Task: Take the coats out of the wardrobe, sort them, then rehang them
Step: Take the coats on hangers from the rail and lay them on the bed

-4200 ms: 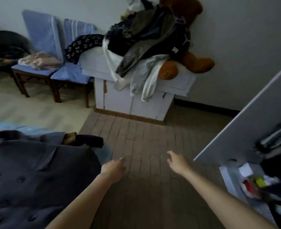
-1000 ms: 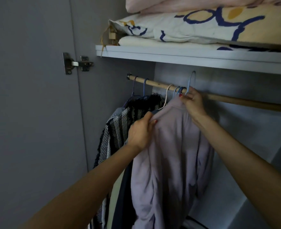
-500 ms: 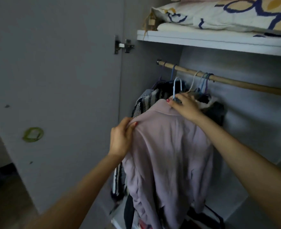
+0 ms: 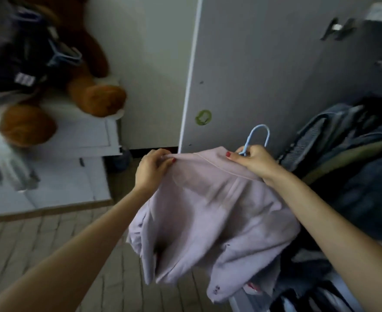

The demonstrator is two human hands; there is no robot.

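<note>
head view: you hold the pale lilac coat (image 4: pixel 208 210) clear of the wardrobe, in front of its open door (image 4: pixel 264 75), the dark coats (image 4: pixel 354 176) hanging to its right. likely risks: the coat slipping off the blue hanger (image 4: pixel 258 137), since its left shoulder is carried by fabric alone, or the hem dragging on the floor (image 4: pixel 39 244). your left hand (image 4: pixel 150 170) pinches the left shoulder seam, fingers curled; your right hand (image 4: pixel 254 161) grips the hanger neck and collar.

A pale wall (image 4: pixel 149 64) fills the top middle, and a grey door (image 4: pixel 264 75) with a green ring mark (image 4: pixel 203 117) stands right of it. At the left, a brown teddy bear (image 4: pixel 88 86) sits on a white cabinet (image 4: pixel 73 158). The floor (image 4: pixel 39 239) at the bottom left looks like small bricks.
</note>
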